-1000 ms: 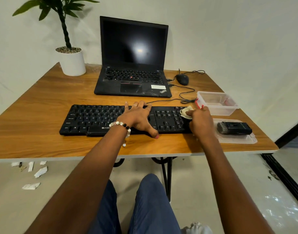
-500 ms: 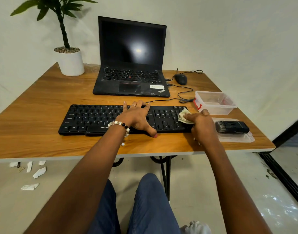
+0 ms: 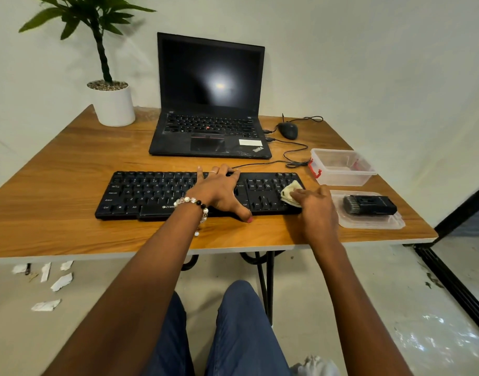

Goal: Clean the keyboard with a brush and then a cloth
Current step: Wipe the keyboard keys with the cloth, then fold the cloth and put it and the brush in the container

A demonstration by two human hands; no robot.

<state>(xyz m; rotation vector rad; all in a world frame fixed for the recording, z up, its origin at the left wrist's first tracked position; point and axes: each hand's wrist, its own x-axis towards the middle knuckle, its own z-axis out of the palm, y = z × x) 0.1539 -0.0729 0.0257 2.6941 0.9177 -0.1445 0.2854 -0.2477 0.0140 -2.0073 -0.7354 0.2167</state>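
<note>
Keyboard [image 3: 178,194]: black, full-size, lying flat on the wooden bench [image 3: 70,164]; taken here as the landmark

Left hand [image 3: 219,188]: spread flat over the keyboard's middle, fingers [image 3: 227,169] splayed wide and holding nothing, thumb hooked over the near edge; bead bracelet [image 3: 193,203] at the wrist

Right hand [image 3: 315,206]: at the keyboard's right end, fingers closed on the cloth [image 3: 290,194]

Cloth: small, pale, crumpled, pressed onto the keys of the number pad

Brush [image 3: 368,205]: black, lying on a clear lid [image 3: 368,222], just right of the keyboard, untouched

Clear tub [image 3: 341,166]: red clasps, behind and right of the keyboard

Laptop [image 3: 210,104]: open, screen dark, behind the keyboard

Mouse [image 3: 288,130]: black, corded, far behind the keyboard's right end

Potted plant [image 3: 111,101]: white pot, far behind the keyboard's left end
</note>
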